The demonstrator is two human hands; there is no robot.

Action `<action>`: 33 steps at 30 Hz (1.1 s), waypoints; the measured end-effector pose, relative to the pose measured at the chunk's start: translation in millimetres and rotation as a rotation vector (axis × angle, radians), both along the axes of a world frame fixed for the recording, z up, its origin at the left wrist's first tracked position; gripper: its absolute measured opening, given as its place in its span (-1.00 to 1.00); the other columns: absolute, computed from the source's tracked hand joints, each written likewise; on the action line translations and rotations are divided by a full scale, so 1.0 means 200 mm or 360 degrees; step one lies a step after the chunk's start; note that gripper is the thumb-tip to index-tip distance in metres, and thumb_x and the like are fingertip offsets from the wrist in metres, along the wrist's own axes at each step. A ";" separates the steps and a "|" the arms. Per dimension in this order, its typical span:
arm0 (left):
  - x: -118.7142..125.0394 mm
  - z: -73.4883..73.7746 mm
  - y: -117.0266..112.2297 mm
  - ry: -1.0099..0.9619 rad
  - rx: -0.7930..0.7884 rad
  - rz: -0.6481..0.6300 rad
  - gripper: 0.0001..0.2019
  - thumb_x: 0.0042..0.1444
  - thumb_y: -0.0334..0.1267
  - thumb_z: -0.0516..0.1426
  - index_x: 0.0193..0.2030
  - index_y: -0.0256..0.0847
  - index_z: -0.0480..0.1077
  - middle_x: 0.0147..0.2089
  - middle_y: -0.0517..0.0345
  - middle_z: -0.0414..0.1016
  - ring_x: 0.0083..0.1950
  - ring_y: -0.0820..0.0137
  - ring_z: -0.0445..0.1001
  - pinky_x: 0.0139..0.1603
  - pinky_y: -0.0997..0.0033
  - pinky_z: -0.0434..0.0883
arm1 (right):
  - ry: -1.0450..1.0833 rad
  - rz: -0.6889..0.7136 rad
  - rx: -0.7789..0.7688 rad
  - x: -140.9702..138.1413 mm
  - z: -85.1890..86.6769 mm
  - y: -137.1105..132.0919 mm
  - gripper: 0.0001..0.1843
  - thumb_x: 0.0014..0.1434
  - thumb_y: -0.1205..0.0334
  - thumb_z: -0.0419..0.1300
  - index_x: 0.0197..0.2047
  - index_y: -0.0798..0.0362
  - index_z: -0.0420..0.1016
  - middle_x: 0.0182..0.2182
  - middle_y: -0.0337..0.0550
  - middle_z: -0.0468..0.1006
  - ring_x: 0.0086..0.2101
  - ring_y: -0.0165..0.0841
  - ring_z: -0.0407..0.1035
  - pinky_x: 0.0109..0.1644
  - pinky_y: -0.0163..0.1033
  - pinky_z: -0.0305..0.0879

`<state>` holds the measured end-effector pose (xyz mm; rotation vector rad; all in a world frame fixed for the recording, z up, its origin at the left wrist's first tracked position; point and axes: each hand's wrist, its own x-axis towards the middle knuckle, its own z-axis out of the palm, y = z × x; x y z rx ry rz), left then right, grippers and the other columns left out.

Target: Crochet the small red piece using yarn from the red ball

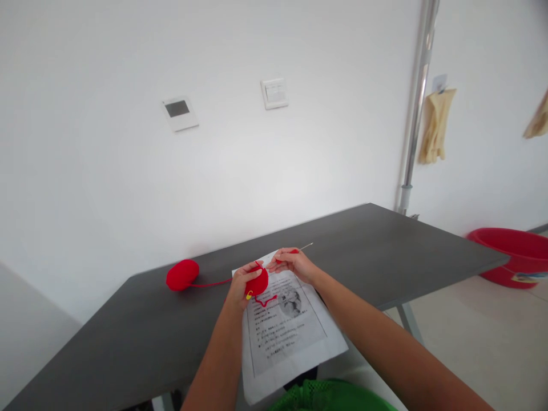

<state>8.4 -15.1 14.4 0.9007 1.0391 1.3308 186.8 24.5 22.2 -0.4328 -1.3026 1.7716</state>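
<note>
My left hand (242, 283) is closed on a round red crochet piece (258, 282), with the thumb lying on its front. A yellow stitch marker (249, 295) hangs at the piece's lower left edge, and a loose red yarn tail (266, 302) dangles below it. Just to the right, my right hand (291, 262) pinches a crochet hook (306, 246) with a red grip, its thin metal end sticking out to the upper right. From the crochet piece, a strand runs left to a red yarn ball (182, 275) on the table.
Under my hands lies a printed sheet (295, 337), overhanging the near edge of the dark grey table (363, 251). Something green (334, 397) is at my lap. A red basin (509, 251) stands on the floor at right; a metal pole (417, 114) rises behind the table.
</note>
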 end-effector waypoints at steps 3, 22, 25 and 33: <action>0.00 0.01 -0.01 0.0007 -0.0003 -0.0049 -0.64 -0.38 -0.37 0.32 -0.31 -0.34 0.46 -0.53 0.11 0.49 -0.57 0.46 0.40 -0.53 0.49 0.32 | 0.0002 0.0010 -0.0003 0.00 0.01 0.00 -0.81 -0.09 0.19 0.26 -0.47 0.19 0.50 -0.51 -0.07 0.58 -0.45 -0.34 0.48 -0.28 -0.26 0.34; -0.02 0.02 -0.03 0.0068 0.0023 -0.0153 -0.64 -0.36 -0.34 0.32 -0.31 -0.34 0.46 -0.52 0.10 0.47 -0.58 0.45 0.38 -0.52 0.45 0.29 | 0.0015 0.0094 -0.0007 0.03 -0.03 0.04 -0.80 -0.05 0.19 0.26 -0.44 0.20 0.49 -0.50 -0.03 0.59 -0.51 -0.34 0.48 -0.35 -0.27 0.38; -0.02 0.02 -0.03 0.0086 0.0026 -0.0142 -0.64 -0.36 -0.32 0.33 -0.31 -0.34 0.46 -0.52 0.10 0.47 -0.57 0.44 0.39 -0.52 0.44 0.30 | -0.0004 0.0079 -0.0012 0.02 -0.03 0.04 -0.80 -0.05 0.19 0.26 -0.45 0.19 0.49 -0.50 -0.04 0.59 -0.51 -0.34 0.48 -0.35 -0.26 0.38; -0.02 0.03 -0.04 -0.0025 0.0085 -0.0080 -0.66 -0.42 -0.33 0.34 -0.39 -0.30 0.45 -0.50 0.12 0.47 -0.55 0.46 0.38 -0.50 0.47 0.29 | 0.0091 0.0092 -0.0030 0.01 0.01 0.00 -0.80 -0.07 0.17 0.28 -0.47 0.16 0.46 -0.52 -0.09 0.58 -0.51 -0.35 0.47 -0.34 -0.27 0.36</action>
